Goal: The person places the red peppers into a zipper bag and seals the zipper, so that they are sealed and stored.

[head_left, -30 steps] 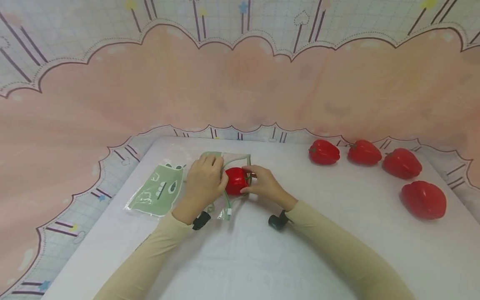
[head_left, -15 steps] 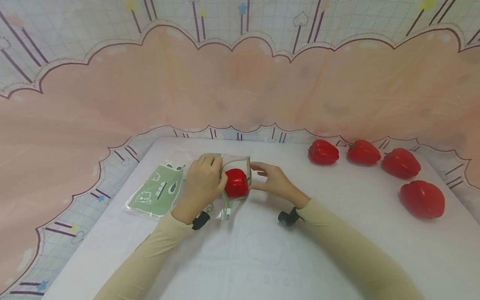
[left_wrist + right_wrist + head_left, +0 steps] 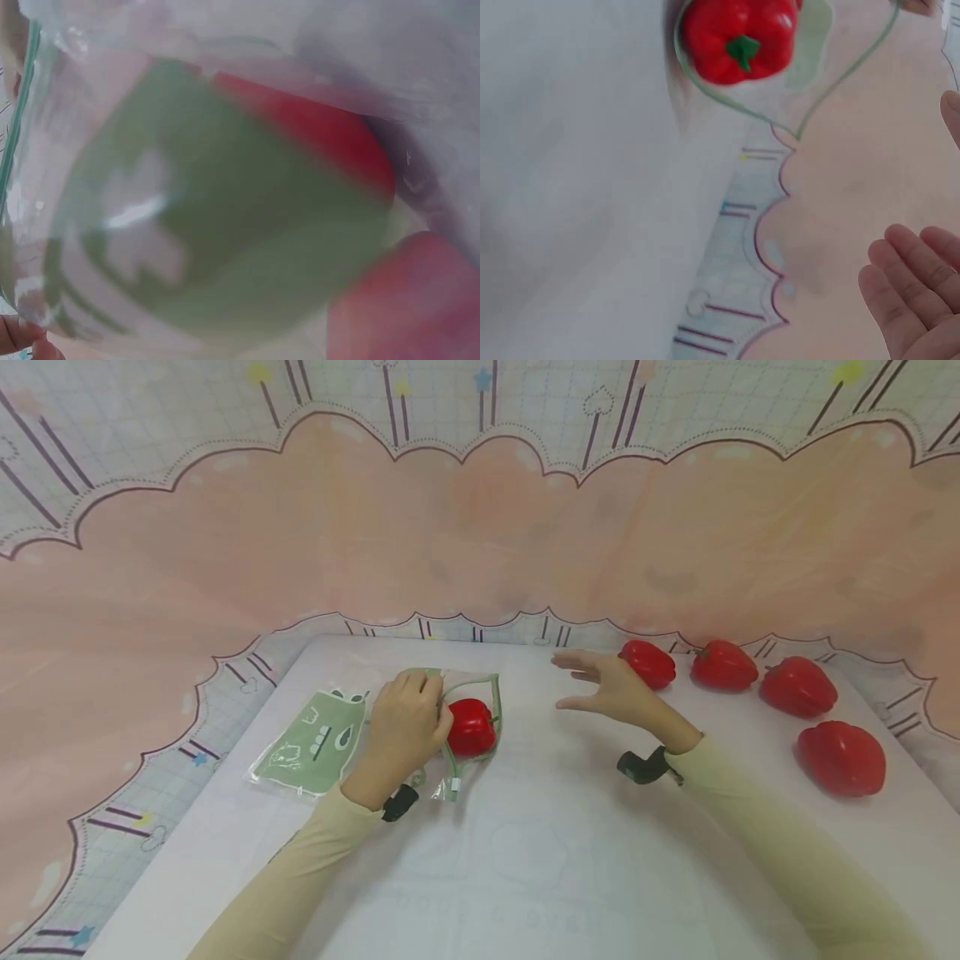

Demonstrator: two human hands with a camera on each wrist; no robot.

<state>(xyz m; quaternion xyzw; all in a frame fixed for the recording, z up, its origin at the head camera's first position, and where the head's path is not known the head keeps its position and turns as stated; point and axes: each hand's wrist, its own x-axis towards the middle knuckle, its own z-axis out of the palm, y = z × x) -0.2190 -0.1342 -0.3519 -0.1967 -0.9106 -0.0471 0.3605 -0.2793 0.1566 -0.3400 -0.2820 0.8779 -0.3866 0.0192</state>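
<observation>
A clear plastic zip bag with green print lies on the table, its green-edged mouth spread toward the right. Inside that mouth sits a red bell pepper, its green stem facing outward in the right wrist view. My left hand holds the bag by its upper edge; finger and thumb pinch the rim in the left wrist view, where red shapes show beside and behind the print. Away to the right of the bag, my right hand hovers with fingers spread and nothing in it, just left of another bell pepper.
More red bell peppers stand along the right side of the white table: one at the back, one farther right and one nearer. A patterned curtain rises behind the table.
My right hand has let go of the bell pepper at the bag's mouth and moved right, toward the other peppers. The left hand keeps its hold on the bag.
</observation>
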